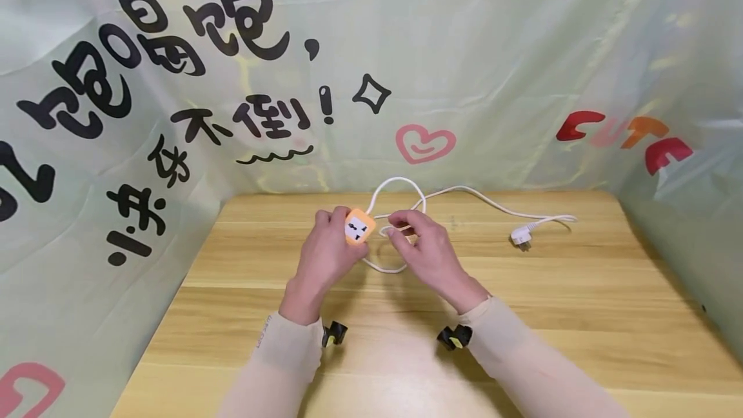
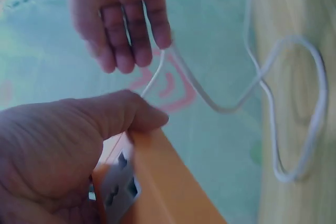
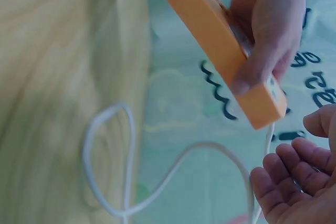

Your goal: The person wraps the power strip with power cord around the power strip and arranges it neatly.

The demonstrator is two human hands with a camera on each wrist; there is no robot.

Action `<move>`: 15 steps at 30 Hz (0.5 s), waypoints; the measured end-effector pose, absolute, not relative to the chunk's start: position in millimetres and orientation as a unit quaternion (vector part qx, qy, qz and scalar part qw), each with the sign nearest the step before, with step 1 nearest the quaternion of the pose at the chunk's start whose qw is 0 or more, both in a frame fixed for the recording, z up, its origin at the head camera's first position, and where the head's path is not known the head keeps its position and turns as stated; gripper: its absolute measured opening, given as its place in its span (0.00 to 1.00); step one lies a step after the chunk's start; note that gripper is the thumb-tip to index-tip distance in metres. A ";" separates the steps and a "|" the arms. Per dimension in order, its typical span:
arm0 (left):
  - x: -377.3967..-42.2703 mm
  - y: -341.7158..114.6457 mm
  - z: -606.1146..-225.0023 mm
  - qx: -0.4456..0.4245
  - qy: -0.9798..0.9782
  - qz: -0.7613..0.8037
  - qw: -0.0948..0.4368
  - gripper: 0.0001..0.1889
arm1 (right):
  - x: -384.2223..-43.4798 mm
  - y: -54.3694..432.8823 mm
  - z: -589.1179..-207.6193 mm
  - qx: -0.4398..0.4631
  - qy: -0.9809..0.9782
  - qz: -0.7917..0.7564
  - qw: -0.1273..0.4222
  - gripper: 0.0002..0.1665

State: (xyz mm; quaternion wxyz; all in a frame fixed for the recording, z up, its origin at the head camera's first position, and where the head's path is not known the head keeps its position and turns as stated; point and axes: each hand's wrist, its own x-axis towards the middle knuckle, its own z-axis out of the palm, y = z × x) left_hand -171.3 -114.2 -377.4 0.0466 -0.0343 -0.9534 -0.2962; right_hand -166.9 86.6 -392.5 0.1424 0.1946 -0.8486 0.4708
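Observation:
An orange power strip point(image 1: 359, 227) with a pale socket face is gripped in my left hand point(image 1: 326, 251), raised above the wooden table. In the left wrist view my thumb point(image 2: 126, 111) lies along the strip's point(image 2: 173, 182) edge. My right hand point(image 1: 428, 247) is just to the right, its fingers loosely bent and nothing pinched between thumb and fingers. White cord point(image 1: 399, 179) leaves the strip and passes by the right fingertips point(image 3: 265, 179); whether they touch it I cannot tell. Lower down, the cord forms a loop point(image 3: 86, 150).
Toward the back right of the table point(image 1: 557, 353), the cord ends in a white plug point(image 1: 520, 235). A pale printed cloth point(image 1: 493, 82) stands behind the table and along both sides.

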 end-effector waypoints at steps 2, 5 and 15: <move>-165.2 -107.5 -374.4 -0.058 -0.951 -0.302 0.038 0.37 | -165.7 95.6 -387.5 0.194 -0.850 0.463 0.160 0.09; -157.1 -98.5 -371.4 -0.103 -0.939 -0.327 0.018 0.37 | -165.3 107.0 -383.7 0.203 -0.847 0.453 0.187 0.13; -134.6 -87.1 -364.2 -0.229 -0.875 -0.418 -0.084 0.37 | -163.0 138.8 -379.4 0.163 -0.893 0.354 0.223 0.15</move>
